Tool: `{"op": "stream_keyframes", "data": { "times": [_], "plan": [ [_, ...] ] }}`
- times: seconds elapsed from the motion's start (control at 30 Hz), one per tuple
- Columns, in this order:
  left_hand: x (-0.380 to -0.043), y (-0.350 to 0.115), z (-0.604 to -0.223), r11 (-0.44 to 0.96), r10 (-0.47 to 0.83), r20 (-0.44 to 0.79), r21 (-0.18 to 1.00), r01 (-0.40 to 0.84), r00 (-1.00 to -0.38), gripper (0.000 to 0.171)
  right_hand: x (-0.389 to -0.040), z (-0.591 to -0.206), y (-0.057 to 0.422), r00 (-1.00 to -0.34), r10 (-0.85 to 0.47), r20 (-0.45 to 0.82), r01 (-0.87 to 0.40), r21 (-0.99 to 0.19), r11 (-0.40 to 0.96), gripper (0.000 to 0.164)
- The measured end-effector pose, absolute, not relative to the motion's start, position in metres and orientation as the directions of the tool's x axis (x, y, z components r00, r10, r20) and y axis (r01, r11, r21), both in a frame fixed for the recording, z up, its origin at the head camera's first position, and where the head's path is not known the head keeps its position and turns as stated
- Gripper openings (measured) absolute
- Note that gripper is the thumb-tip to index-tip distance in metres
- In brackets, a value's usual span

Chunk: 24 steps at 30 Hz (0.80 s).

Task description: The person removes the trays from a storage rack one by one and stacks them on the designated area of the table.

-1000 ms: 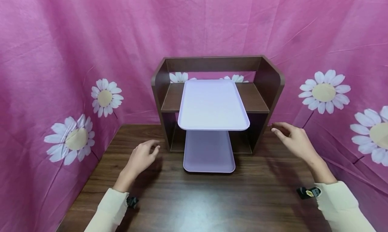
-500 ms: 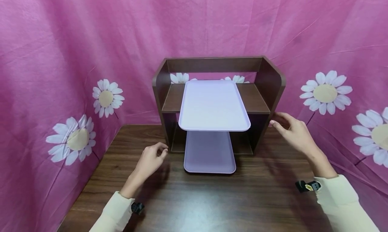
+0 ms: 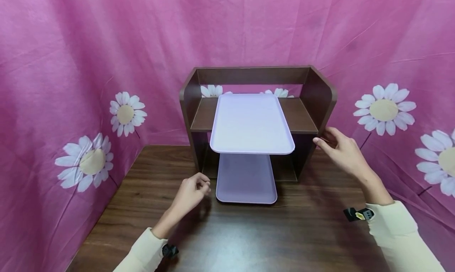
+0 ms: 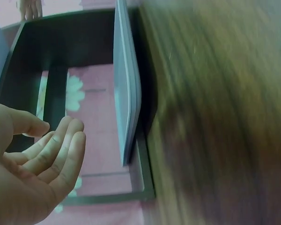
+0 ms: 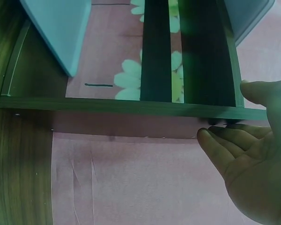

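Observation:
A dark brown two-tier desktop shelf (image 3: 253, 75) stands at the back of the table. One pale purple tray (image 3: 251, 123) lies on its upper board and juts out over the front. A second, similar tray (image 3: 246, 181) lies below, reaching out from the bottom board. My right hand (image 3: 343, 153) is at the shelf's right side panel (image 5: 131, 107), thumb at the front edge and fingers against the outer face. Just left of the lower tray, my left hand (image 3: 192, 191) hovers with loosely curled fingers (image 4: 72, 159) and nothing in them.
A brown wood-grain table (image 3: 227, 236) runs under everything. Behind and at both sides hangs a pink curtain (image 3: 160, 34) printed with white daisies (image 3: 384, 110). Black straps with small devices (image 3: 359, 214) sit at both wrists.
My left hand has moved right, from left of the shelf to near the lower tray. My right hand has come in from beside the shelf onto its side panel. Both trays stay put.

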<state>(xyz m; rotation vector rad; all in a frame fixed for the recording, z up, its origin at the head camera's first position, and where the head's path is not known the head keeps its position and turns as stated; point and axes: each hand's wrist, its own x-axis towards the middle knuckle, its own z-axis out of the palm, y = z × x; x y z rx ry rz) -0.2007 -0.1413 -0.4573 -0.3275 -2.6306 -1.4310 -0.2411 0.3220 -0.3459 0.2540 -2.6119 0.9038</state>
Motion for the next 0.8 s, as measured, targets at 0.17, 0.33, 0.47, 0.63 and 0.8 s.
{"op": "stream_keyframes", "data": {
  "times": [0.17,0.33,0.47,0.63,0.8],
  "plan": [
    [-0.194,-0.127,-0.463,0.472,0.145,0.173,0.853,0.221,-0.974,0.007,-0.244,-0.343,0.320,-0.917,-0.053,0.395,-0.286,-0.559,0.779,0.048],
    [-0.188,-0.114,-0.469,0.392,0.155,0.135,0.901,0.186,-0.979,0.009,-0.246,-0.339,0.320,-0.922,-0.059,0.383,-0.274,-0.536,0.798,0.049],
    [-0.186,-0.106,-0.473,0.369,0.146,0.111,0.916,0.159,-0.983,0.010,-0.249,-0.337,0.319,-0.929,-0.062,0.364,-0.263,-0.537,0.801,0.052],
    [-0.181,-0.094,-0.479,0.289,0.161,0.066,0.951,0.111,-0.985,0.013,-0.250,-0.335,0.319,-0.933,-0.067,0.352,-0.261,-0.539,0.801,0.053],
    [-0.174,-0.079,-0.485,0.171,0.190,0.013,0.984,0.046,-0.982,0.016,-0.251,-0.335,0.317,-0.938,-0.068,0.340,-0.255,-0.544,0.799,0.055]
  ]
}}
